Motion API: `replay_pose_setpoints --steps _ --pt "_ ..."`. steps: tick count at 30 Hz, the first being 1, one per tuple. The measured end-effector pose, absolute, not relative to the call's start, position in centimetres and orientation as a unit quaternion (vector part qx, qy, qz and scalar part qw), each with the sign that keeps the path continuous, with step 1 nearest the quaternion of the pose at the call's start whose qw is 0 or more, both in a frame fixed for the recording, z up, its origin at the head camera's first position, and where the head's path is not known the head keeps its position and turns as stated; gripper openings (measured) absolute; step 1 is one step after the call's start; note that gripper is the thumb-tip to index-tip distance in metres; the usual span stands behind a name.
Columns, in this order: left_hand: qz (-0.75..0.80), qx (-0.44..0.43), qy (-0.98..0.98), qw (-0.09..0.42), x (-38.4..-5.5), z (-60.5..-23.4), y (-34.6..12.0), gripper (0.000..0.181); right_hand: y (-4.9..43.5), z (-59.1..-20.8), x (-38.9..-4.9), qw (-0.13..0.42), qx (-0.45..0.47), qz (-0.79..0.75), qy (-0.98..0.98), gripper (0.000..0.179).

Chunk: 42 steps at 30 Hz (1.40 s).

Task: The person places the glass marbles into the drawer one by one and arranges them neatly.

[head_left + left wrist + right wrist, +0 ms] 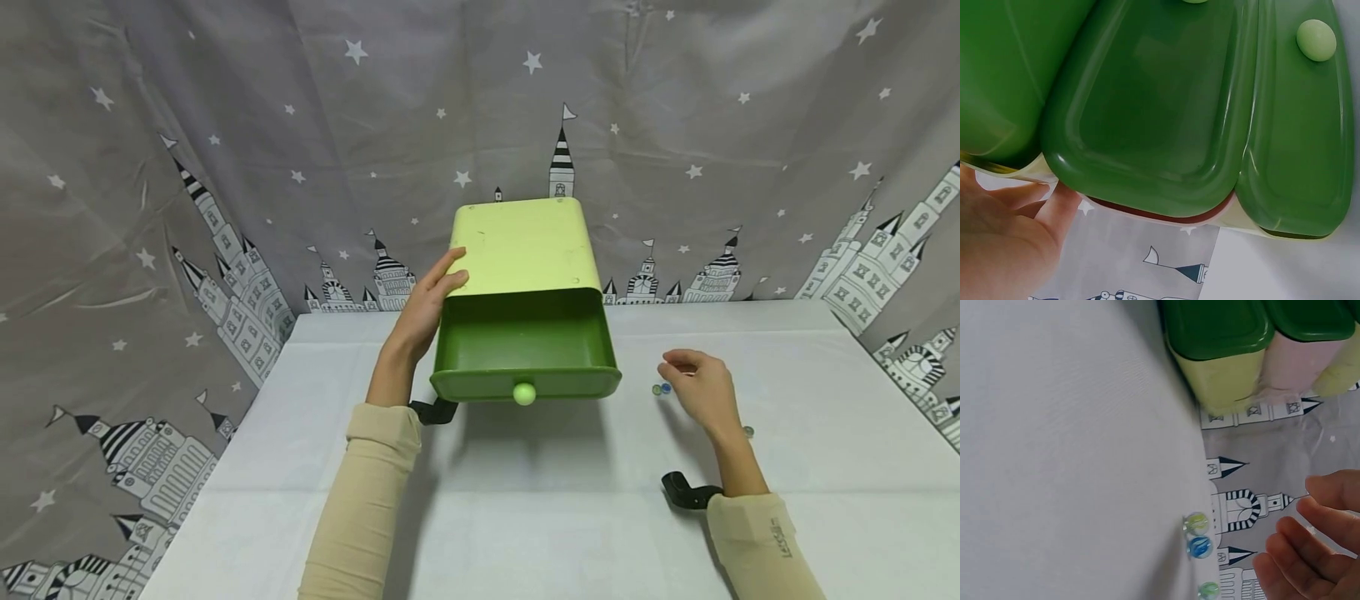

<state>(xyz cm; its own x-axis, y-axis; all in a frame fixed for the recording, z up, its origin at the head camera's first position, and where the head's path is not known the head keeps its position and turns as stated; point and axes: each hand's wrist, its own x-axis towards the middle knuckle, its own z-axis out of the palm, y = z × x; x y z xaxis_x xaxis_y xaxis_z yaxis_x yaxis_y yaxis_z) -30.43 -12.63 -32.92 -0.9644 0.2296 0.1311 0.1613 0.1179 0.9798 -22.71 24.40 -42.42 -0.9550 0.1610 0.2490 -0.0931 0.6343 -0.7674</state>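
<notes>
Touching the drawer chest's (pixel 525 275) left side: left hand (pixel 422 312), fingers parted. Right hand (pixel 702 388): loosely bent, nothing visible held, nearer the paired glass marbles (pixel 666 388), which lie just beside it, between chest and the counter's (pixel 525 517) right edge.

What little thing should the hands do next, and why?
Probably lower the right hand and pinch the blue marble. That hand doesn't appear to hold anything, the marble lies close by on the white cloth, and the top drawer is pulled out, with the left hand against the side of the cabinet.
</notes>
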Motion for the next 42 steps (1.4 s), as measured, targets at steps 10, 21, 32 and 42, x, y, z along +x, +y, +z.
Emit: replay_pose_setpoints --steps 10,21,32,42 --pt "0.65 0.134 0.748 0.012 -31.0 -33.8 -12.8 0.053 24.8 -43.4 -23.0 0.088 -0.019 0.416 -0.905 0.034" --pt "0.651 0.132 0.748 0.012 -31.0 -33.8 -12.7 0.053 25.3 -44.4 -23.3 0.063 -0.004 0.401 -0.914 0.034" --pt "0.652 0.129 0.747 0.012 -31.1 -33.8 -12.6 0.053 25.0 -45.1 -23.4 0.027 -0.01 0.356 -0.934 0.035" --pt "0.652 0.123 0.748 0.026 -29.9 -32.3 -12.3 0.055 24.8 -45.7 -23.4 0.047 -0.001 0.326 -0.944 0.03"
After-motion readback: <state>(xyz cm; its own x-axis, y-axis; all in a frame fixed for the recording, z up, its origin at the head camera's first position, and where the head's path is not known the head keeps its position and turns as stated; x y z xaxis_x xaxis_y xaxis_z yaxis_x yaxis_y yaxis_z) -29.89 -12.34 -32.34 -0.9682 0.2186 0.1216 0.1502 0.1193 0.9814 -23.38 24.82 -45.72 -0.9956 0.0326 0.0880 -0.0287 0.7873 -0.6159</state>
